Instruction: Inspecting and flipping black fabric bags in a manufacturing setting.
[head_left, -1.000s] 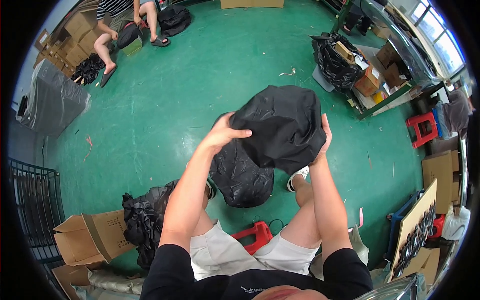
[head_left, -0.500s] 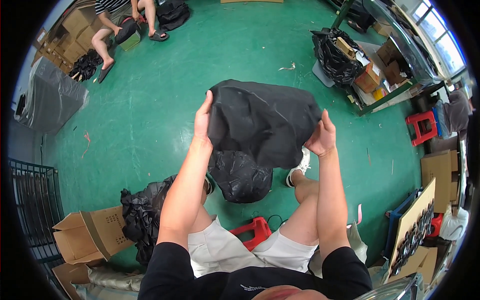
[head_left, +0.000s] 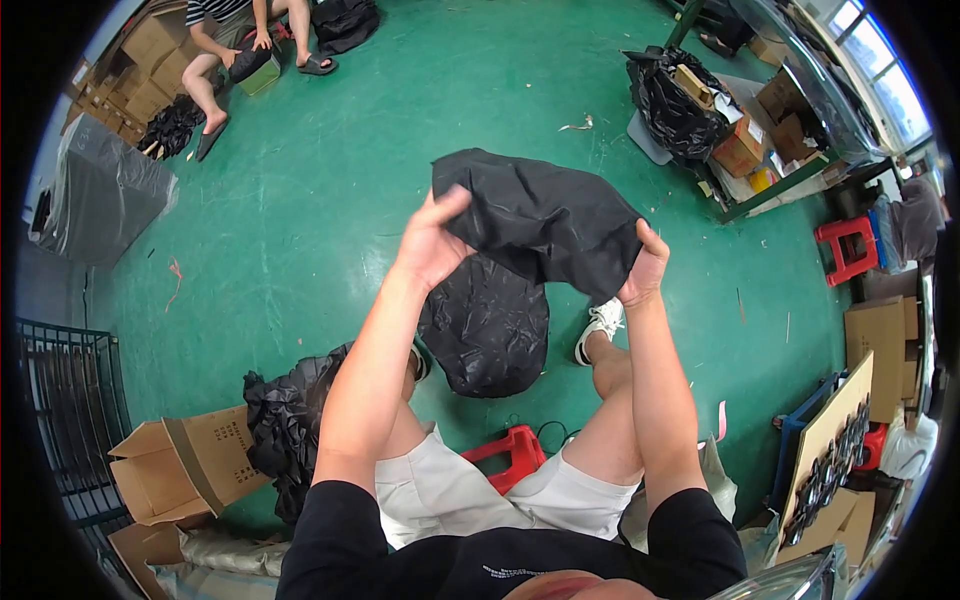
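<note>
A person seated with knees apart, seen from above, stretches a piece of black cloth (head_left: 545, 212) between their two bare hands, out in front of the body. The cloth hangs in loose folds across the gap between the hands, its far edge reaching beyond both of them. The right hand (head_left: 643, 275) is clamped on the cloth's right end, thumb uppermost and fingers curled at the edge. The left hand (head_left: 436, 243) touches the cloth's left end, its thumb slightly blurred and laid over the edge; the fingers are partly hidden, so how firmly it grips cannot be told. Below the held cloth and partly covered by it, between the two hands, is a rounded, wrinkled black bundle (head_left: 487, 340). Nearer the body than the right hand is a white shoe (head_left: 603, 325) on the green floor (head_left: 330, 230). Closer to the body than both hands, a red stool (head_left: 520, 455) shows between the knees. To the left of the left forearm lies crumpled black plastic (head_left: 285, 425), with an open cardboard box (head_left: 190, 468) beside it. Well beyond the left hand, another person (head_left: 235, 50) sits with a dark item at their hands; well beyond the right hand, a black bag (head_left: 678, 115) stands by a loaded shelf (head_left: 770, 205).
</note>
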